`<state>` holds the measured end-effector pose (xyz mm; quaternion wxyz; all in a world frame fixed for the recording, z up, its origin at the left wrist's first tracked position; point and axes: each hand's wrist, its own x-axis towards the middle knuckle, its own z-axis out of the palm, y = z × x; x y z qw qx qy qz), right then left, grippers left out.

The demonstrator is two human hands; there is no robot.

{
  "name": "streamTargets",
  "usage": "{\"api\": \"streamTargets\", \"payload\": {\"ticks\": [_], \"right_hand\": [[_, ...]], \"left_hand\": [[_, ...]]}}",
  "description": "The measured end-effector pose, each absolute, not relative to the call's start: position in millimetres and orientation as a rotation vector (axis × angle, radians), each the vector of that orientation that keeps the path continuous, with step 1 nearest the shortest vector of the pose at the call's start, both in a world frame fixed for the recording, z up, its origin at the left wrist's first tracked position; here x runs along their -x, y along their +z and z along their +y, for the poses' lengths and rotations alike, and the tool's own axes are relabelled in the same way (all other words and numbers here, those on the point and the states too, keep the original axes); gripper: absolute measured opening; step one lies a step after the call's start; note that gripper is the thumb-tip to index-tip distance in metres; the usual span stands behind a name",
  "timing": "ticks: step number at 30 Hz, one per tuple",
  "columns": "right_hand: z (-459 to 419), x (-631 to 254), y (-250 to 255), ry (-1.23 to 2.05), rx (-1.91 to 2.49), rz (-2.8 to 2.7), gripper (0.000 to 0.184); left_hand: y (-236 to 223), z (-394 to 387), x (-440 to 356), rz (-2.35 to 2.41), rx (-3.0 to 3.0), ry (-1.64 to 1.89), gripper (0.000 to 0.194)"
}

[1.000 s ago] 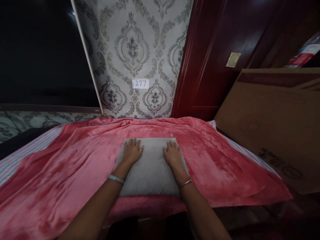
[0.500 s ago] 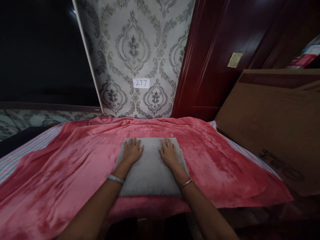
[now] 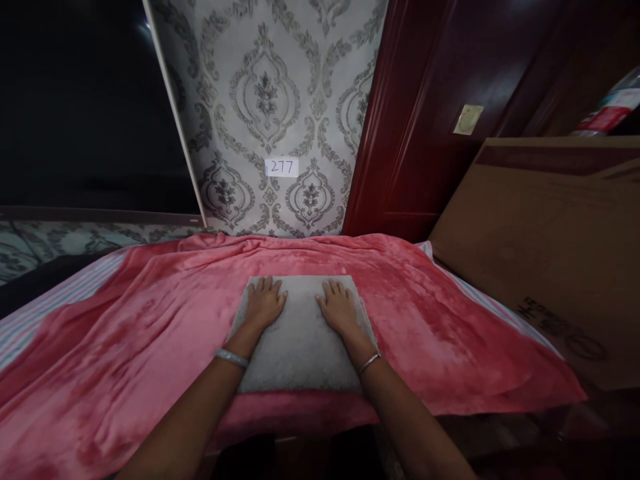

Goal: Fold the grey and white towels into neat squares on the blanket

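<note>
A grey, soft-looking rectangle of folded cloth (image 3: pixel 303 347) lies flat in front of me. Under it spreads a pink plush blanket (image 3: pixel 430 333). My left hand (image 3: pixel 264 303) rests palm down on the far left part of the grey cloth, fingers spread and pointing away from me. On the far right part lies my right hand (image 3: pixel 341 305), also flat with its fingers apart. Neither hand grips anything. Each wrist wears a bracelet.
A cardboard box (image 3: pixel 550 247) stands at the right, with a bottle (image 3: pixel 610 110) behind its top edge. A dark screen (image 3: pixel 90 113) is at the left. Patterned wallpaper bears a paper label (image 3: pixel 281 167) reading 277. A red wooden panel (image 3: pixel 400 133) adjoins it.
My right hand has shifted very slightly to the left on the grey cloth. My left hand stays in place, and the cloth looks the same.
</note>
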<state>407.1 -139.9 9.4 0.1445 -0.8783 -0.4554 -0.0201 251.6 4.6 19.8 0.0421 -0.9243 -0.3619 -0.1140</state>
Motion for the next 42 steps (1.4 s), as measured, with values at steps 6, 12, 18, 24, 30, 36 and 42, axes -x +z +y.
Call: {"api": "streamTargets", "payload": {"ticks": [6,12,18,24,30,36,42], "right_hand": [[-135.3,-411.9,25.6,0.064,2.573,-1.335,0.053],[-131.5,-409.2,25.0,0.050,2.476,-1.477,0.055],[-130.1,-407.1,11.2,0.045,2.443,-1.484,0.054],[-130.9,-419.5,8.1,-0.067,2.523,-1.270,0.055],[-136.4,-428.0,9.6,-0.022,2.615,-1.057,0.058],[-137.6,-424.5,12.1,0.010,2.629,-1.028,0.057],[-137.2,-424.0,12.5,0.012,2.632,-1.025,0.058]], "left_hand": [[20.3,4.1,-251.5,-1.107,2.851,-0.378,0.052],[18.5,5.5,-252.4,-1.107,2.840,-0.385,0.053],[16.8,6.4,-252.0,-1.091,2.824,-0.374,0.053],[17.8,6.1,-252.7,-1.093,2.834,-0.359,0.053],[16.3,6.6,-252.8,-1.095,2.845,-0.371,0.053],[15.6,6.7,-252.5,-1.091,2.858,-0.389,0.053],[16.2,6.4,-251.1,-1.095,2.853,-0.397,0.052]]}}
